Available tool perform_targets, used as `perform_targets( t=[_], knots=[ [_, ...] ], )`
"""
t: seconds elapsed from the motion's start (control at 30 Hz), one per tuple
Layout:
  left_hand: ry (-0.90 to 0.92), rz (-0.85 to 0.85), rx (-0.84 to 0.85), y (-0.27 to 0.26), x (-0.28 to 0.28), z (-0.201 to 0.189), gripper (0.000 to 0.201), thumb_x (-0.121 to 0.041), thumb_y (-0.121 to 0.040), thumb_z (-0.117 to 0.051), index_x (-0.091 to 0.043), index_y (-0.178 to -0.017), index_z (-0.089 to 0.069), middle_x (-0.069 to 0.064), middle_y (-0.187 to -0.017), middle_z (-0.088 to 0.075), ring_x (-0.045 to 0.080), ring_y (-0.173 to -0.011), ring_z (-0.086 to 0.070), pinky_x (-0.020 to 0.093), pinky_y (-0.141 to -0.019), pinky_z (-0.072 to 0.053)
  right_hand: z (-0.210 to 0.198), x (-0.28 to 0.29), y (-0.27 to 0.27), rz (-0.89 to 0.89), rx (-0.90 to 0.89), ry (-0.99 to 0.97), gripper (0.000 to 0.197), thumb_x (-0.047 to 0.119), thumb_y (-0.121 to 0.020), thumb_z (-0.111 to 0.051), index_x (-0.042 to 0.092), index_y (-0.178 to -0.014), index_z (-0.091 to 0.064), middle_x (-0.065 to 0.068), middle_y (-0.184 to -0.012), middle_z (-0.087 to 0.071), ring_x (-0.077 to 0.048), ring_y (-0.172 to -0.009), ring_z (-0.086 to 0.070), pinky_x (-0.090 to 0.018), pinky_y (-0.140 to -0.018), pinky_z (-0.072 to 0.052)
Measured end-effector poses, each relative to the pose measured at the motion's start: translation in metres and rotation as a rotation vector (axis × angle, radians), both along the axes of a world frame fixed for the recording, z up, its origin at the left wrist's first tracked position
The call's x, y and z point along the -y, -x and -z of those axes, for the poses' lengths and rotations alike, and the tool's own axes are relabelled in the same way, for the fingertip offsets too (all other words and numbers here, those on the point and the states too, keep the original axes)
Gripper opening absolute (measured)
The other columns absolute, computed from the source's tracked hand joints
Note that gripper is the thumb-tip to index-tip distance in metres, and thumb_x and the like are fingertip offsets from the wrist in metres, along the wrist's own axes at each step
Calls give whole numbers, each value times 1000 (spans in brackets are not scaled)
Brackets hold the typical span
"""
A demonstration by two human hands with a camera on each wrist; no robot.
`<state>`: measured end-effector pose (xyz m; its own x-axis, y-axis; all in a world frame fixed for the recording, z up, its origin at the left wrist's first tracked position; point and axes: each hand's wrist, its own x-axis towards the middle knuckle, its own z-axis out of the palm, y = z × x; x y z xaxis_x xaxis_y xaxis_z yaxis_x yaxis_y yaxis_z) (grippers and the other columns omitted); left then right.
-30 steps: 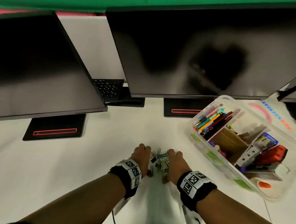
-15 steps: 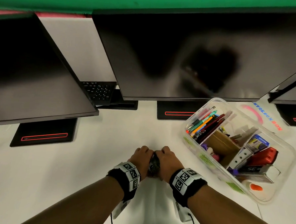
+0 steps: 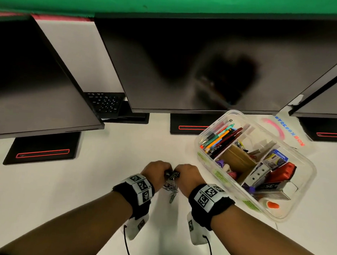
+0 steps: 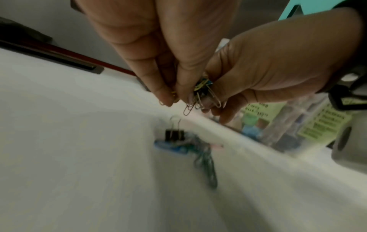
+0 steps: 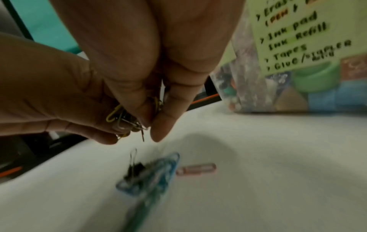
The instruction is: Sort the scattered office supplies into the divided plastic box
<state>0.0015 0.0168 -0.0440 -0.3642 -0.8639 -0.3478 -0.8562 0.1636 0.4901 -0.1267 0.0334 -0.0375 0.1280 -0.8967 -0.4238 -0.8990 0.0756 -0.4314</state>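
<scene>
My left hand [image 3: 157,169] and right hand [image 3: 186,173] meet fingertip to fingertip a little above the white table, both pinching one tangled bunch of paper clips [image 3: 172,175]. In the left wrist view the left fingertips [image 4: 168,97] grip the bunch of paper clips [image 4: 202,92], with the right hand [image 4: 258,70] beside it. Beneath them, a black binder clip [image 4: 174,135] and teal and blue paper clips [image 4: 206,163] lie on the table. The right wrist view adds a pink paper clip [image 5: 196,168]. The divided plastic box [image 3: 219,175] stands to the right.
The box holds pens [image 3: 222,136], a red stapler [image 3: 284,172], cardboard dividers and small packets; green handwritten labels [image 5: 298,34] are stuck on its side. Its lid [image 3: 288,131] lies behind it. Three dark monitors [image 3: 186,69] on black stands line the back, with a keyboard [image 3: 106,102] between two.
The hands closed in on the clip pile from both sides, then rose with a bunch of clips. A binder clip and a few paper clips stayed on the table.
</scene>
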Motion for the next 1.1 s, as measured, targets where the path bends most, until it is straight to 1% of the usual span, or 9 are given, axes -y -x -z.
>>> perform_targets(
  t=[0.3, 0.43, 0.53, 0.67, 0.8, 0.93, 1.0, 1.07, 1.1],
  knots=[
    [178, -29, -117, 21, 18, -83, 15, -13, -86, -60, -12, -98, -70, 6, -97, -71, 21, -92, -61, 18, -72, -36, -76, 17, 22, 39, -22, 240, 20, 12, -89, -49, 5, -96, -67, -13, -97, -68, -28, -94, -63, -29, -79, -47],
    [246, -35, -137, 51, 24, -106, 14, -16, -84, -65, -13, -97, -69, 1, -89, -68, 12, -79, -53, 16, -69, -33, -100, 22, 48, 148, 36, 222, 18, 10, -88, -55, 5, -96, -70, -13, -95, -70, -28, -90, -68, -38, -86, -56],
    [257, -24, -128, 75, 26, -118, 12, -13, -84, -63, -13, -94, -69, -2, -81, -59, 16, -77, -51, 18, -69, -33, -111, 23, 72, 219, 75, 207, 18, 11, -86, -58, 8, -98, -72, -12, -95, -72, -28, -91, -69, -39, -87, -56],
    [248, -31, -118, 99, 28, -125, 14, -8, -81, -61, -13, -91, -70, 6, -87, -67, 24, -85, -59, 20, -68, -35, -119, 21, 95, 259, 80, 226, 16, 11, -85, -57, 6, -91, -71, -13, -94, -71, -28, -89, -64, -30, -83, -53],
    [243, -25, -162, 130, 36, -131, 17, -6, -82, -57, -11, -91, -70, 9, -93, -69, 26, -89, -61, 19, -69, -35, -125, 26, 124, 328, 118, 221, 18, 5, -82, -55, 4, -90, -72, -15, -92, -71, -29, -89, -67, -35, -83, -56],
    [191, -5, -173, 166, 44, -125, 15, -7, -81, -59, -11, -91, -69, 9, -95, -69, 25, -92, -62, 22, -72, -41, -123, 32, 156, 384, 50, 191, 18, 7, -82, -58, 4, -92, -72, -13, -88, -68, -26, -81, -60, -26, -68, -45],
    [156, -5, -178, 183, 50, -116, 16, -8, -80, -61, -12, -93, -70, 3, -91, -68, 21, -91, -60, 16, -72, -41, -119, 35, 171, 400, 33, 173, 16, 6, -80, -59, 3, -88, -72, -16, -91, -70, -27, -80, -60, -28, -69, -47],
    [142, -18, -191, 199, 55, -107, 17, -8, -81, -61, -10, -95, -71, -6, -79, -57, 16, -85, -55, 3, -61, -34, -113, 38, 183, 404, 19, 153, 15, 5, -79, -60, 2, -88, -72, -18, -94, -70, -30, -81, -63, -29, -72, -50],
    [129, -19, -192, 205, 57, -103, 17, -7, -81, -61, -8, -96, -71, -7, -77, -53, 15, -84, -54, 5, -60, -33, -110, 39, 187, 405, 4, 144, 15, 6, -78, -60, 2, -88, -72, -19, -94, -71, -29, -79, -61, -27, -69, -47]
  ],
)
